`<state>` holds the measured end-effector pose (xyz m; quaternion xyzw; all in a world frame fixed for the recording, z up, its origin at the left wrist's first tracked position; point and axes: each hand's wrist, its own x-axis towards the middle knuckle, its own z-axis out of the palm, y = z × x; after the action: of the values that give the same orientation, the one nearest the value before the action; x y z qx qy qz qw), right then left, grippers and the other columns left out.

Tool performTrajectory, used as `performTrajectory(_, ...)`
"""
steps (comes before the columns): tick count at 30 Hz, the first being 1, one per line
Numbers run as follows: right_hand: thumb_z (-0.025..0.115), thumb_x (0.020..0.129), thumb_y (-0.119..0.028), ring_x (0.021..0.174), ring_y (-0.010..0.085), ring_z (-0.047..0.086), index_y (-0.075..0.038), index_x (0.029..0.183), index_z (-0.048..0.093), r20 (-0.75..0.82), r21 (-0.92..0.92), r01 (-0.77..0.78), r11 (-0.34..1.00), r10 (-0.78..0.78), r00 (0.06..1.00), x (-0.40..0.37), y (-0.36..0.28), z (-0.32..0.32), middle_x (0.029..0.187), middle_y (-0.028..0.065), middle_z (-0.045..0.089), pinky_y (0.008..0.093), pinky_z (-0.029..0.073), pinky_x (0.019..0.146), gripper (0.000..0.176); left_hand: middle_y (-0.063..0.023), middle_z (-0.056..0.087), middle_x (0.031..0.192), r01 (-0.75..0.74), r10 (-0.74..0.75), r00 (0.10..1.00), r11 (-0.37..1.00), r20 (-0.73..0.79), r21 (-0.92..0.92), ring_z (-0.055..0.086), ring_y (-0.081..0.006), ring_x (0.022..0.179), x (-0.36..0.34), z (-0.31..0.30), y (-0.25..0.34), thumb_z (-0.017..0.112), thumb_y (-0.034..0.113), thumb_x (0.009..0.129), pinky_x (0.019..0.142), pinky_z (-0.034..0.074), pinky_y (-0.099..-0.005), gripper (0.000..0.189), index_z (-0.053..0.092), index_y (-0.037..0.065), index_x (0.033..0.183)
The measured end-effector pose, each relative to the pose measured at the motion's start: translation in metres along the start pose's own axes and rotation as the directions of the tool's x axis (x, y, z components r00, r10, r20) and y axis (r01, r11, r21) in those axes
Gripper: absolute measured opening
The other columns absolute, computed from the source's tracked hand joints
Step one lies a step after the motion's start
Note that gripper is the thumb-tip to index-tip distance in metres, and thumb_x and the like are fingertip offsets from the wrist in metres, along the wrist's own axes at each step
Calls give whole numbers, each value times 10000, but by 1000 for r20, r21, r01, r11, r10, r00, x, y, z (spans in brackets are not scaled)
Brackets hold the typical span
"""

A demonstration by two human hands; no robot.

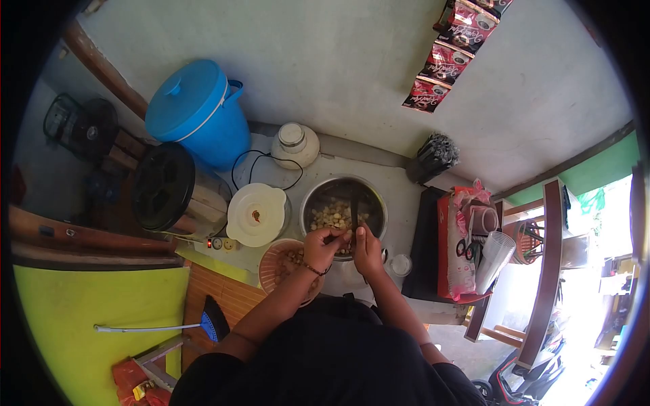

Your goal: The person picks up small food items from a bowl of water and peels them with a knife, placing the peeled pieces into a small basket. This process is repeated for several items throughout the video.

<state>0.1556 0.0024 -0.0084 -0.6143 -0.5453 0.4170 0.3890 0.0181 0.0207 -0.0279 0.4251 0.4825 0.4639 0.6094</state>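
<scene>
A metal pot (385, 210) holds many small pale chunks of food (332, 215). Over its near side my right hand (367, 252) is closed around a knife (355, 208), whose dark, long blade points away from me. My left hand (323, 247) is beside it, fingers pinched together; whatever small piece they hold is hidden. Below my left wrist stands a pink plastic basin (266, 269) with brownish pieces in it, partly covered by my forearm.
A cream lidded container (257, 215), a white jar (296, 145) and a blue drink cooler (203, 115) stand left of the pot. On the right are a small clear glass (401, 264), a red box (444, 243), scissors (464, 250) and stacked plastic cups (494, 260).
</scene>
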Motion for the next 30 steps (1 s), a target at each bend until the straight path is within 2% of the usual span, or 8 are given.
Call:
performTrajectory(7,331,1005,-333,578,288,582,-20,1144,501,33,-172,178,969,-175,984,-9,-5,0,641,131,560,367,436,557,382,-96,695,859,-11,15,999,995,-38,103,657,-121,722,2,-6,8,684,48,829,661,547,-240,152,682,-42,951)
performTrajectory(10,325,1003,-303,793,388,639,-52,1133,498,41,-206,157,966,-151,988,-7,-13,0,836,190,656,455,477,668,331,-96,696,857,-54,56,998,968,-2,244,656,-121,716,-2,-6,13,687,45,824,664,551,-242,147,684,-43,941)
performTrajectory(13,328,1008,-338,524,242,560,-15,1062,517,-42,-112,213,971,-219,975,-2,2,11,600,97,539,361,443,515,378,-100,692,848,-66,66,998,958,8,279,655,-125,715,-5,-5,12,692,40,819,656,553,-244,140,684,-52,924)
performTrajectory(16,328,1009,-373,446,141,487,-23,952,516,58,205,-127,970,117,991,-4,4,10,568,37,492,299,398,426,401,-100,685,836,80,-80,997,997,-6,-21,654,-128,723,-1,-6,3,692,41,821,644,552,-246,136,679,-56,915)
performTrajectory(22,322,1006,-410,414,84,414,-43,866,476,34,174,-74,982,69,997,-2,13,10,549,1,436,256,357,374,422,-83,670,823,81,-80,997,989,12,-124,657,-138,723,-6,-1,-1,669,35,839,664,569,-253,145,642,-40,960)
performTrajectory(25,328,1004,-417,414,85,409,-52,864,469,243,483,-336,809,245,938,-2,2,0,546,0,434,253,346,377,415,-85,670,837,58,-57,998,993,18,-102,662,-145,738,-7,-5,-6,649,41,856,676,571,-259,152,635,-38,985)
performTrajectory(28,335,1004,-417,407,95,414,-42,956,510,314,654,-409,636,264,912,-3,-5,-5,555,-1,450,245,334,389,417,-88,672,859,190,-181,982,941,59,-281,666,-152,750,-1,-11,-2,642,55,864,685,573,-264,152,641,-34,987)
performTrajectory(30,336,1004,-414,412,106,433,-39,1064,520,176,410,-218,886,158,972,-6,-14,-4,564,11,469,249,342,407,422,-90,672,877,178,-174,984,938,41,-298,669,-157,760,3,-15,-4,649,66,863,689,573,-266,162,645,-30,994)
